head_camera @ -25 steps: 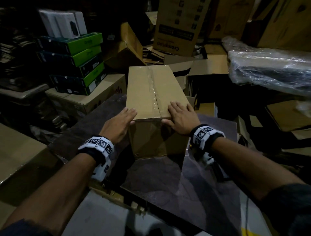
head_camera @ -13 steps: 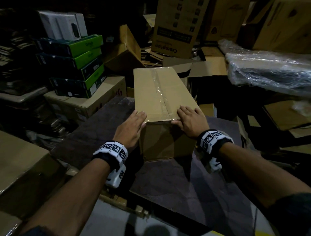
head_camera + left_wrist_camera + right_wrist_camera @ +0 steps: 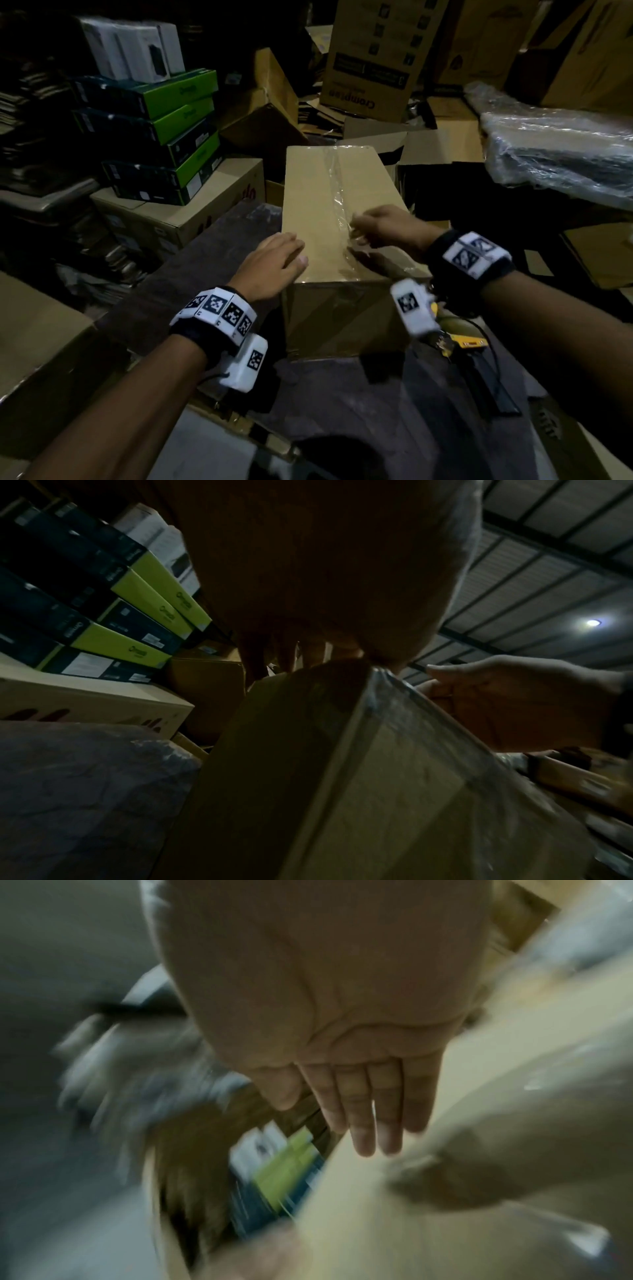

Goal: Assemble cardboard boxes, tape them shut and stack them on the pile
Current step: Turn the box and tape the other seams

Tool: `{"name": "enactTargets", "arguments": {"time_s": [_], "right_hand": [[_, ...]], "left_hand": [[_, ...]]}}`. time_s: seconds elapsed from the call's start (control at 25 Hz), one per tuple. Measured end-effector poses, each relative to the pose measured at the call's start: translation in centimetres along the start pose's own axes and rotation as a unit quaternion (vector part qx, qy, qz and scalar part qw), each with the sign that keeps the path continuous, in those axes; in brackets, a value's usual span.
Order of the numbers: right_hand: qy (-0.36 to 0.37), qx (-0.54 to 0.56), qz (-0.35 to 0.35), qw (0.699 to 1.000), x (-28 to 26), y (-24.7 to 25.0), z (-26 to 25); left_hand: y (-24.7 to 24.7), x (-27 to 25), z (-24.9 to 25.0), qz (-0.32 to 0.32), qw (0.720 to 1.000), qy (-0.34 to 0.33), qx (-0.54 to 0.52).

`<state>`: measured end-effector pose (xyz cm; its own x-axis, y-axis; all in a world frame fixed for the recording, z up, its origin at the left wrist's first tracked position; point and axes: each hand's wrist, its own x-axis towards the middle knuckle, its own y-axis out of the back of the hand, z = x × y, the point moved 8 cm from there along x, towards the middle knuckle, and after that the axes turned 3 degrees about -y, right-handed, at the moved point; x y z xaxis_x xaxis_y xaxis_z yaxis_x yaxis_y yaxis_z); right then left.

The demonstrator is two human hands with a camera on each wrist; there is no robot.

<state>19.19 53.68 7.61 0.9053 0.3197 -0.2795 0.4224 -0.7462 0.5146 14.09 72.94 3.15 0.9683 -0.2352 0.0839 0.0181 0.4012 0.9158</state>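
A long brown cardboard box (image 3: 318,202) stands on the dark worktop (image 3: 219,240), its top seam covered by a strip of clear tape (image 3: 337,192). My left hand (image 3: 274,263) lies flat on the box's near left corner, fingers straight. My right hand (image 3: 380,226) hovers over the top beside the tape, blurred by motion; in the right wrist view its fingers (image 3: 373,1118) are straight and together over the box (image 3: 479,1123). The left wrist view shows the box's corner (image 3: 363,750) with shiny tape on it, under my palm.
Green and black cartons (image 3: 164,137) are stacked at the left on a brown box (image 3: 178,212). Larger printed boxes (image 3: 373,58) stand behind. A plastic-wrapped bundle (image 3: 561,161) lies at the right. A yellow tool (image 3: 459,339) sits by the box's near right side.
My right hand has lifted off the box's near right edge and swung left across the top toward the tape. My left hand stays on the near left corner. The view has moved closer.
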Motion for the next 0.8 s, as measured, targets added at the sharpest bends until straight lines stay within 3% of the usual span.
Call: {"name": "enactTargets", "arguments": {"time_s": [0.12, 0.2, 0.28, 0.48, 0.8], "right_hand": [[-0.11, 0.258, -0.047, 0.959, 6.4, 0.5, -0.3], [-0.205, 0.301, -0.079, 0.928, 10.0, -0.7, 0.6], [-0.255, 0.273, -0.11, 0.921, 13.0, -2.0, 1.4], [-0.243, 0.277, -0.08, 0.926, 21.7, 0.2, 0.7], [-0.177, 0.277, 0.035, 0.944, 34.0, 5.2, -0.8]], "left_hand": [[-0.7, 1.8, -1.6, -0.098, 0.995, 0.03, 0.0], [-0.7, 3.0, -2.7, -0.135, 0.99, 0.044, 0.016], [-0.7, 4.2, -3.6, -0.145, 0.988, 0.049, 0.03], [-0.4, 5.7, -3.9, -0.098, 0.992, -0.015, 0.075], [-0.3, 5.4, -4.0, 0.015, 0.997, -0.065, -0.029]]}}
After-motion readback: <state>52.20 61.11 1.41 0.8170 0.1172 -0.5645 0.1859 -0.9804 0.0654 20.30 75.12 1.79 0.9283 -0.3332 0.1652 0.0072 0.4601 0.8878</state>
